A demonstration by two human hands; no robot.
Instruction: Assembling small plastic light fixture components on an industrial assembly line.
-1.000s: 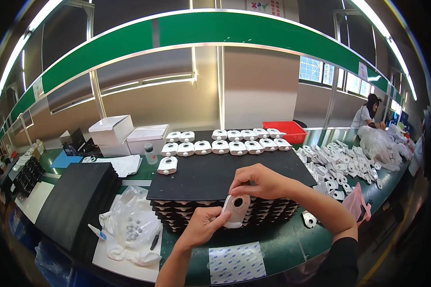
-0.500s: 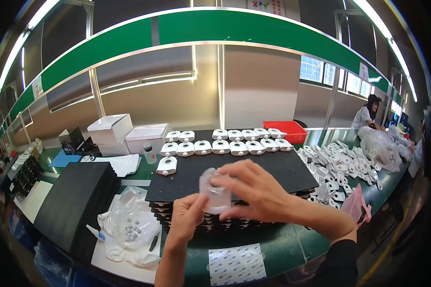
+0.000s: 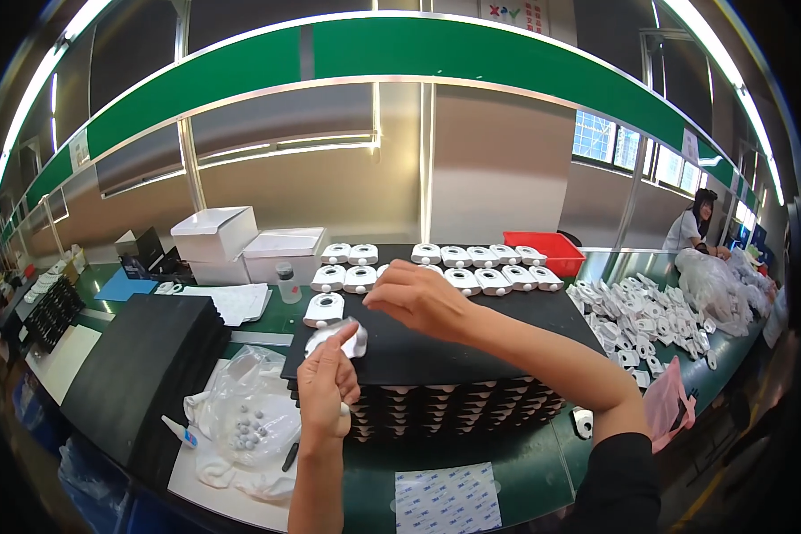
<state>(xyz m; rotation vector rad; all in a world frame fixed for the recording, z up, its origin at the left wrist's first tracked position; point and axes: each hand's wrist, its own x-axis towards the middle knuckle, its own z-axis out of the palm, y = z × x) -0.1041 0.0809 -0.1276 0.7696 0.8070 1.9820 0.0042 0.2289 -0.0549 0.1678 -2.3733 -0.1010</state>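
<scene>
My left hand [image 3: 327, 383] grips a white plastic housing [image 3: 340, 342] between thumb and fingers, over the front left of a black tray [image 3: 472, 334]. A small round white bit shows beside that palm. Over the tray's middle hangs my right hand [image 3: 423, 298], its fingers loosely bent and no object visible in them; its thumb is mostly hidden. White housings with round dark openings [image 3: 462, 281] stand in two rows along the tray's back. One more housing [image 3: 324, 309] sits alone in front of them, just behind the held one. My right hand covers part of the front row.
Several similar trays are stacked underneath. A heap of loose white parts [image 3: 636, 316] lies right, near a red bin [image 3: 547, 253] and a pink bag [image 3: 669, 400]. Left are a black stack [image 3: 142, 383], white boxes [image 3: 212, 235], a bottle [image 3: 287, 283] and a clear bag of small balls [image 3: 249, 427].
The housing has moved left and down toward the tray in my left hand. My right hand has let go of it and shifted up and left over the tray.
</scene>
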